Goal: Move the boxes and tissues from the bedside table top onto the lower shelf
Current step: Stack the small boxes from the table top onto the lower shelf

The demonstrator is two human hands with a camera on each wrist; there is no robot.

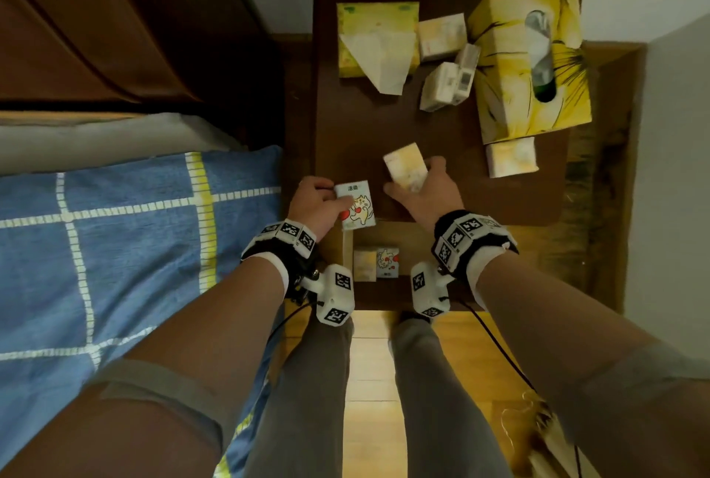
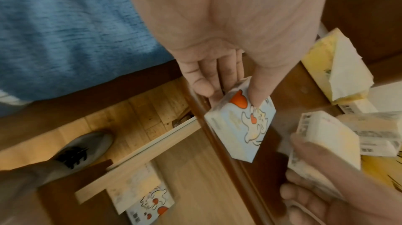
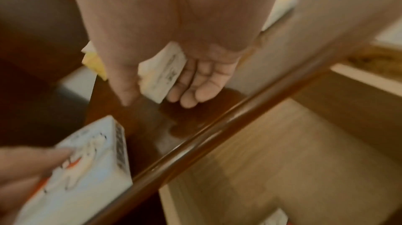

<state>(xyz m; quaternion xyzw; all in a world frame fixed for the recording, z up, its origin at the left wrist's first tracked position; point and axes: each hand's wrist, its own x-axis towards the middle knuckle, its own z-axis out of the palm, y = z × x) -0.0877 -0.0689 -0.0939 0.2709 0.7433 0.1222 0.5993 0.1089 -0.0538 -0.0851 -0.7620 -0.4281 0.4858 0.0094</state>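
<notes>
Only the left wrist view catches a grey shoe [image 2: 87, 149] on the wood floor [image 2: 139, 108] and two packs on the lower shelf [image 2: 208, 185]. The left hand [image 1: 317, 204] pinches the cat-print tissue pack [image 1: 357, 208], thumb on top, at the bedside table top's [image 1: 369, 124] front edge. The right hand [image 1: 422, 189] grips a pale yellow tissue pack [image 1: 405, 166], raised and tilted. Behind sit a big yellow tissue box [image 1: 530, 54] and more packs; a blue checked bedcover [image 1: 115, 247] lies left.

head: overhead, downward | wrists: close, along fingers | shared: tabletop [image 1: 365, 131]
</notes>
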